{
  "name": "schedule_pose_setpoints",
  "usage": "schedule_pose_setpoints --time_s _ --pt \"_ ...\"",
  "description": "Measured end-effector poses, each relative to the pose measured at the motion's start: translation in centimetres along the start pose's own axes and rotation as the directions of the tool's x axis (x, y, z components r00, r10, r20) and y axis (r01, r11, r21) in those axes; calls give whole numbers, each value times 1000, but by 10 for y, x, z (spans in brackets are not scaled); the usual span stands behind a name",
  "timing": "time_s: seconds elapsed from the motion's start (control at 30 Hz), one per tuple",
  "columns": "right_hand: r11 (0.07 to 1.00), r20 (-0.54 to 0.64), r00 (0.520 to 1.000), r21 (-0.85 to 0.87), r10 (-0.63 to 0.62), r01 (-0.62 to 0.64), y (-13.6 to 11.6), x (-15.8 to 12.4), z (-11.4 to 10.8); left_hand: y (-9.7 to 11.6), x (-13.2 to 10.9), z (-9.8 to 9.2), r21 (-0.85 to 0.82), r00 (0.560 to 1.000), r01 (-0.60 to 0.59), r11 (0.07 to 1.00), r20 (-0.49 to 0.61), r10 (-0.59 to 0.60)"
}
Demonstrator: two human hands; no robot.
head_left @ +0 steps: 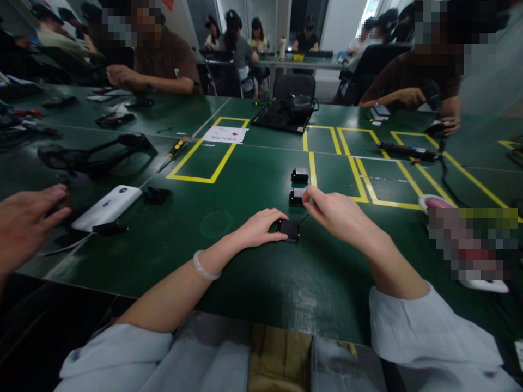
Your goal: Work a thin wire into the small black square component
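Three small black boxes lie in a row on the green table [253,283]. My left hand [258,227] rests on the table with its fingers closed against the nearest black box [291,230], holding it down. My right hand [337,213] is pinched just above and to the right of that box, its fingertips close to the middle black box [296,197]. A thin black wire runs from the near box toward the right hand; what the pinch holds is too small to make out. The far black box [299,175] sits untouched. A pale bangle is on my left wrist.
Another person's hand [26,220] reaches in at the left, near a white device [107,207]. A screwdriver [172,152], a paper label [224,134] and a black tray [286,115] lie further off. Yellow tape [312,166] marks boxes. People work across the table.
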State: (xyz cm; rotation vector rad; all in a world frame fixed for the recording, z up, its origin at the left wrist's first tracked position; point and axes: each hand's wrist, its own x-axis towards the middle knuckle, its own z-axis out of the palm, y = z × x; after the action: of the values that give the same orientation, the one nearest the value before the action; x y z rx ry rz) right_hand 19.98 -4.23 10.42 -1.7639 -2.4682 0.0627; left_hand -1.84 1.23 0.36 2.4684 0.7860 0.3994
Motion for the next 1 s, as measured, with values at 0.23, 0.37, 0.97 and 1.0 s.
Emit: schedule_pose_setpoints --time_s 0.23,0.37,0.97,1.0 --pt "992 -10 997 98 -80 80 2 -3 -2 0 0 -1 13 1000 1 1000 1 -1" --pt "991 -7 996 104 -84 84 2 -3 -2 0 0 0 15 1000 3 1000 1 -3" --pt "996 -12 999 78 -38 39 -1 -2 -2 0 0 -1 19 1000 6 1000 5 -6" --pt "997 -11 999 72 -31 32 -2 -2 -2 0 0 -1 17 1000 5 1000 4 -5"
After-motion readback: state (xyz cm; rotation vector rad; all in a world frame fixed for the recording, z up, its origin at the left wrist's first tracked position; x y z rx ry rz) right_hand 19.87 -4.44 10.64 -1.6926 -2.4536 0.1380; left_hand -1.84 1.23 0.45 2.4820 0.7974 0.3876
